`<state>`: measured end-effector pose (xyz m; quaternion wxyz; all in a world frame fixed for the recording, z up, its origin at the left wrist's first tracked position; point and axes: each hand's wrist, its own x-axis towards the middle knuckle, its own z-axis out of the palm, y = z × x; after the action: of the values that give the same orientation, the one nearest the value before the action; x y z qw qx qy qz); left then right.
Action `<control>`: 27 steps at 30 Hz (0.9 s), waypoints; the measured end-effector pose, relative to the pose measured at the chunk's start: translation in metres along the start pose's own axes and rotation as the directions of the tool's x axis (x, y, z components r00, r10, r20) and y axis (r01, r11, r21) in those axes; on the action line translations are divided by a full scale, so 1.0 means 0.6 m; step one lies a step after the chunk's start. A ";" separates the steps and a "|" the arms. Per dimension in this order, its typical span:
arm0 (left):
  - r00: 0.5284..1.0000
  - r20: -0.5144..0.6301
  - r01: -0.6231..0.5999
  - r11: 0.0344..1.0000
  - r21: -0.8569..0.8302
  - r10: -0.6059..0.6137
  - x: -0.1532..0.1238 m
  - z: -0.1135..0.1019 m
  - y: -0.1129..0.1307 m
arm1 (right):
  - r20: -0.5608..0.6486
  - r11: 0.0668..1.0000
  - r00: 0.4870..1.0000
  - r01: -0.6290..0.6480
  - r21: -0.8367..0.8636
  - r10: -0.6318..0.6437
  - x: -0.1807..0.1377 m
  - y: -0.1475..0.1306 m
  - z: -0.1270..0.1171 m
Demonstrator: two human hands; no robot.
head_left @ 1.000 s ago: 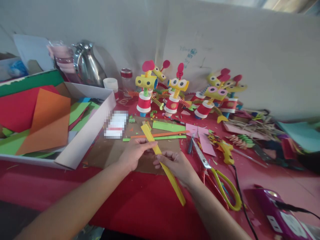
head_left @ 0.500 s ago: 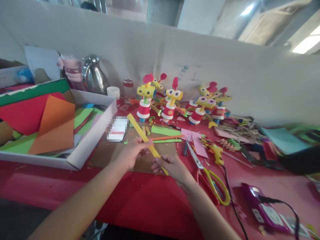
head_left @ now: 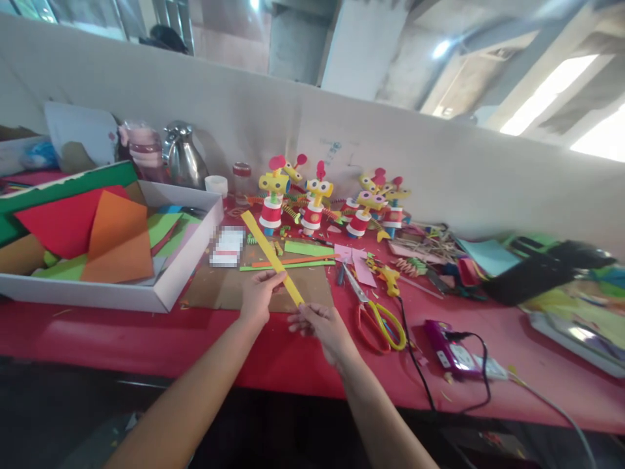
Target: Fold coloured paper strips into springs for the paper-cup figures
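At left, one white box point(head_left: 189, 258) holds red, orange and green paper point(head_left: 117, 241). Left hand point(head_left: 258, 296) and right hand point(head_left: 322, 324) pinch one yellow paper strip point(head_left: 266, 246); one pair of scissors point(head_left: 361, 295) lies right.

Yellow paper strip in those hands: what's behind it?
Behind the yellow paper strip, a brown cardboard sheet, an orange strip and a green strip show past its edges; what it covers is hidden.

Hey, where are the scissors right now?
In the head view, the scissors lie on the red table, right of centre: to the right of the right hand, with the yellow glue gun beyond their handles.
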<state>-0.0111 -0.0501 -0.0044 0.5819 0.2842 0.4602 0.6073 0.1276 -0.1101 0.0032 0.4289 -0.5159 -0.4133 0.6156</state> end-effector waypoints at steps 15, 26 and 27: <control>0.968 0.193 -0.181 0.980 0.083 0.163 -0.045 -0.036 -0.011 | -0.089 0.953 0.979 0.152 -0.262 -0.181 -0.026 0.029 0.012; 0.966 0.153 -0.222 0.972 0.073 0.209 -0.020 -0.043 -0.016 | -0.236 0.291 0.865 -0.110 -0.950 -0.443 -0.042 0.002 -0.259; 0.966 0.159 -0.219 0.973 0.071 0.205 -0.020 -0.042 -0.015 | -0.216 0.283 0.876 -0.096 -0.954 -0.431 -0.039 0.004 -0.261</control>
<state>-0.0270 -0.0685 -0.0207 0.5335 0.4023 0.4082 0.6220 0.2849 -0.1226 -0.0120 0.1856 -0.7420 -0.6406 0.0680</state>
